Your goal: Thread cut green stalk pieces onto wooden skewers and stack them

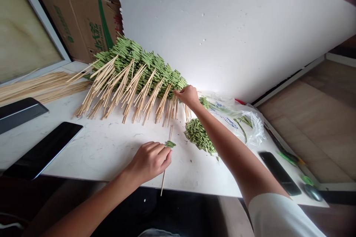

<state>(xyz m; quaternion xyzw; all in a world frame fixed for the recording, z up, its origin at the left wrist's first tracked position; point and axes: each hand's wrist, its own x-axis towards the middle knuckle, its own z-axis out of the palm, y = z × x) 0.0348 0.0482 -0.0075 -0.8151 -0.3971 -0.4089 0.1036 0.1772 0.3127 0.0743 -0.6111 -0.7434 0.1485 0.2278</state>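
My left hand (pixel 152 160) is closed near the table's front edge, with a thin bamboo skewer (pixel 163 182) in its fingers. A few short green bean pieces (pixel 170 143) sit across that skewer just beyond my knuckles, and its bare tip extends past them. My right hand (pixel 189 95) reaches to the right end of a long stack of bean skewers (pixel 150 70). Its fingers are pinched together there; what they hold, if anything, is hidden. Bare skewer ends fan out from the stack toward me. Under my right forearm lies a pile of cut green beans (pixel 198 135).
Loose bamboo skewers (pixel 47 85) lie at the left. In front of them is a black tablet (pixel 44 150), with another dark device (pixel 20 113) behind it. A clear plastic bag (pixel 254 124) and a black phone (pixel 279 172) are at right. A cardboard box (pixel 78 22) stands behind the table.
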